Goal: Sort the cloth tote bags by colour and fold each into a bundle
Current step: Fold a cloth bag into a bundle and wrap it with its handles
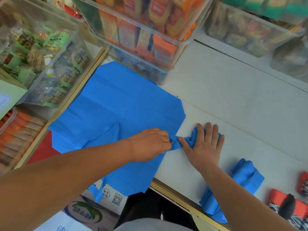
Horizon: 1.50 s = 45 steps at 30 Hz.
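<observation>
On counter [233, 97], blue bundle [191, 138] pinned down, strap [175, 145] pulled taut.
Right hand [205, 145] lies flat on the bundle, fingers straight, likely to keep the folds from springing open. Left hand [150, 144] pinches the strap end just beside it, probably to wrap or tuck it. Flat bag [116, 100] is spread to the left and overhangs the edge, seemingly next. Blue: three, counting the done bundle [245, 174] by the front edge. Red bundles [276, 197]: two, far right, set apart by colour. Red patch [43, 150] under the flat bag. Snack bins [141, 30] behind.
</observation>
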Tool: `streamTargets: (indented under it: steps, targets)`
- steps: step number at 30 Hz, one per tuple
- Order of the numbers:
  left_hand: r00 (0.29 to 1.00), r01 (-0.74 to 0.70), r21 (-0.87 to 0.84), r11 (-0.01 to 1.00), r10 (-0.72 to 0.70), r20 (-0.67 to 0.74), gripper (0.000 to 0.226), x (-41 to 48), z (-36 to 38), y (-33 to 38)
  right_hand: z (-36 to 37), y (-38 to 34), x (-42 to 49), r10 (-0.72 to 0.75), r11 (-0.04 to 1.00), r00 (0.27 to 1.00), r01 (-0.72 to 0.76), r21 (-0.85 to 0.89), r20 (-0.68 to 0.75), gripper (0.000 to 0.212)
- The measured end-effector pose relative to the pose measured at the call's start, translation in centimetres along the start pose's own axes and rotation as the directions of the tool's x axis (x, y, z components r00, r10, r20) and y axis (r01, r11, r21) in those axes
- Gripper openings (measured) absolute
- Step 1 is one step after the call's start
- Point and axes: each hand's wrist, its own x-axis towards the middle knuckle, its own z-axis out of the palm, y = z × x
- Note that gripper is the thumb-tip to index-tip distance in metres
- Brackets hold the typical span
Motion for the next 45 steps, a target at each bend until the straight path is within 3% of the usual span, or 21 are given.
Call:
streamTargets:
  steps: [3,7,9,10,12,14,18,20,22,27,32,37,41,45]
  targets:
    - [0.995,0.029,-0.056,0.998,-0.024,0.092,0.01,-0.6,-1.6,-0.1,-0.4,0.0,0.0,-0.005,1.0,1.0,0.004,0.02,0.029,0.095]
    - [0.997,-0.011,-0.088,0.996,0.004,-0.076,0.009,-0.4,-3.4,0.6,-0.7,0.2,0.0,-0.022,0.995,0.998,0.015,0.098,0.064,0.088]
    - [0.978,0.108,-0.241,0.964,-0.147,-0.149,0.013,0.4,-3.8,1.6,-0.9,0.4,-0.1,-0.025,0.99,0.995,0.011,0.141,0.093,0.086]
    - [0.947,0.211,-0.379,0.901,-0.285,-0.15,0.015,0.8,-3.7,2.0,-1.0,0.4,-0.1,-0.023,0.987,0.994,0.005,0.163,0.108,0.087]
    - [0.828,0.388,-0.62,0.682,-0.553,-0.09,0.021,1.6,-2.8,2.1,-1.3,0.6,0.0,-0.022,0.978,0.991,-0.005,0.207,0.132,0.091]
    - [0.691,0.483,-0.737,0.473,-0.722,-0.011,0.024,2.3,-1.3,2.3,-1.5,0.7,0.0,-0.032,0.973,0.99,-0.001,0.23,0.14,0.098]
    - [0.506,0.531,-0.831,0.168,-0.849,0.152,0.026,4.4,0.0,4.0,-1.5,0.5,-0.2,-0.042,0.988,0.991,0.022,0.153,0.129,0.112]
    - [0.454,0.539,-0.838,0.087,-0.868,0.202,0.026,5.1,-0.1,4.3,-1.6,0.3,-0.3,-0.028,0.992,0.992,0.013,0.126,0.119,0.11]
    - [0.443,0.555,-0.826,0.095,-0.874,0.198,0.026,4.9,-0.2,4.1,-1.4,0.1,-0.4,-0.016,0.994,0.995,0.005,0.113,0.097,0.106]
    - [0.476,0.574,-0.787,0.227,-0.874,0.095,0.03,3.8,0.0,3.8,-0.4,-0.1,-0.2,0.007,0.997,0.999,-0.01,0.072,0.036,0.093]
    - [0.552,0.437,-0.881,0.181,-0.827,0.103,0.013,3.8,-0.7,3.9,0.2,0.1,-0.3,-0.008,0.996,1.0,0.008,0.084,-0.006,0.077]
    - [0.542,0.249,-0.967,0.056,-0.835,0.091,0.015,6.2,-2.5,3.9,-0.1,0.2,-0.1,-0.003,0.989,0.998,-0.008,0.15,0.068,0.075]
    - [0.486,0.349,-0.93,0.116,-0.871,0.074,0.022,5.6,-0.9,3.1,-0.7,0.4,0.0,0.0,0.989,0.994,-0.016,0.15,0.108,0.08]
    - [0.444,0.453,-0.885,0.109,-0.888,0.118,0.026,4.8,0.8,4.1,-0.3,0.4,0.0,-0.048,0.997,0.992,0.042,0.058,0.114,0.077]
